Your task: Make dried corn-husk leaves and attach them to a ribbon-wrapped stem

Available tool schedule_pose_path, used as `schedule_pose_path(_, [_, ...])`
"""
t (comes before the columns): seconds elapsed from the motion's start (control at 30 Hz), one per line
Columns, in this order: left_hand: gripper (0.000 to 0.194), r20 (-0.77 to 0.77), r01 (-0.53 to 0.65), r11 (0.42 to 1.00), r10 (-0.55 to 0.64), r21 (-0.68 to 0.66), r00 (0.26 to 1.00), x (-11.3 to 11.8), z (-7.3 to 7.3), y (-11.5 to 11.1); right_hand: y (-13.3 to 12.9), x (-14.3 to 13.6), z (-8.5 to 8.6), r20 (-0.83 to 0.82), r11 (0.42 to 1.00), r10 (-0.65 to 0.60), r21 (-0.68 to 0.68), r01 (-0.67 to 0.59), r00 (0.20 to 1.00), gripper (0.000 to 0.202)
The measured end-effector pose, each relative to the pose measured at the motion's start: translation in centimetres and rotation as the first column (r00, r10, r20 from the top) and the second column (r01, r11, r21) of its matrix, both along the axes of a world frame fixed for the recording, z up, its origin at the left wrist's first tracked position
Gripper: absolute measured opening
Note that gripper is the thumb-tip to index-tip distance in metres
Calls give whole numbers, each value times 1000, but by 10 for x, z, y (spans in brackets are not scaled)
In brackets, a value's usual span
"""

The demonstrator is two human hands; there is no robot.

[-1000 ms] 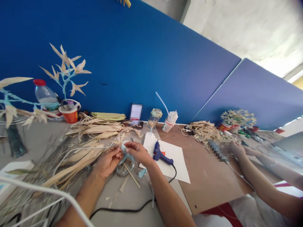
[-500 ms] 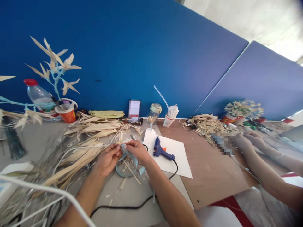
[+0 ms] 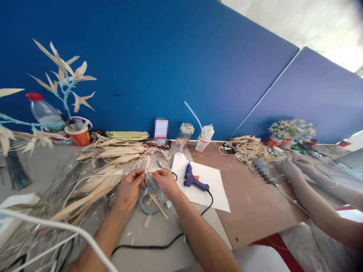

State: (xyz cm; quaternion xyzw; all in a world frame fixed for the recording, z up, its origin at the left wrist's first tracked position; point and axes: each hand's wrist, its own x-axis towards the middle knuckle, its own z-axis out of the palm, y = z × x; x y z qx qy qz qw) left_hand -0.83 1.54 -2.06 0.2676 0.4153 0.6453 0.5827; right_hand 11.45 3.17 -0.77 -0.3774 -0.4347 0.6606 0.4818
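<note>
My left hand (image 3: pixel 131 187) pinches the base of a small pale husk flower (image 3: pixel 148 166) at the middle of the view. Beside it, my right hand (image 3: pixel 164 181) closes its thumb and fingers on a light blue ribbon (image 3: pixel 147 207) at the same spot. The ribbon hangs in a loop below both hands, over thin pale sticks (image 3: pixel 161 209) on the table. To the right, a blue glue gun (image 3: pixel 194 179) lies on a white sheet (image 3: pixel 221 192).
Dried husks (image 3: pixel 113 153) spread over the left side. Behind stand a glass jar (image 3: pixel 186 130), a white cup (image 3: pixel 202 143), a phone (image 3: pixel 161 130) and a red cup (image 3: pixel 81 136). Another person's hands (image 3: pixel 295 170) are at the right. A black cable (image 3: pixel 147 247) crosses in front.
Both hands stay together while the husk flower tips slightly to the right and shows more. The ribbon loop below has shifted and narrowed a little.
</note>
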Motion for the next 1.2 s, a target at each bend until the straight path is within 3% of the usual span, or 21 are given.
schedule_pose_path(0.2, [13,-343,-150,978,193,146,919,-4,-8,0,-9,-14,-5,-132,992,-125,-38,121,983,17])
schedule_pose_path(0.33, [16,-435,-180,925,321,335,841,-8,-2,-5,-17,-24,-7,-253,989,-143,-83,126,957,18])
schedule_pose_path(0.43, [22,-463,-159,904,346,396,816,-7,5,-10,-22,-29,-5,-269,985,-164,-95,143,949,19])
schedule_pose_path(0.63, [28,-331,-148,944,247,295,911,0,14,-17,-22,-35,-5,-344,958,-285,-127,257,895,16])
schedule_pose_path(0.73, [27,-335,-95,949,198,300,921,4,16,-20,-19,-33,-6,-360,951,-306,-153,268,881,18])
schedule_pose_path(0.83, [20,-295,-53,962,134,267,946,6,16,-19,-15,-27,-5,-325,962,-268,-137,235,907,20])
schedule_pose_path(0.97, [22,-110,-52,990,67,129,992,4,12,-12,-11,-18,-2,-269,985,-168,-77,152,948,20])
schedule_pose_path(1.07, [30,5,69,997,-70,28,998,-2,9,-7,-9,-13,-3,-236,993,-113,-45,106,965,21])
schedule_pose_path(1.2, [31,86,208,978,-207,0,975,-9,9,-6,-7,-8,-5,-199,999,-36,-34,30,979,21])
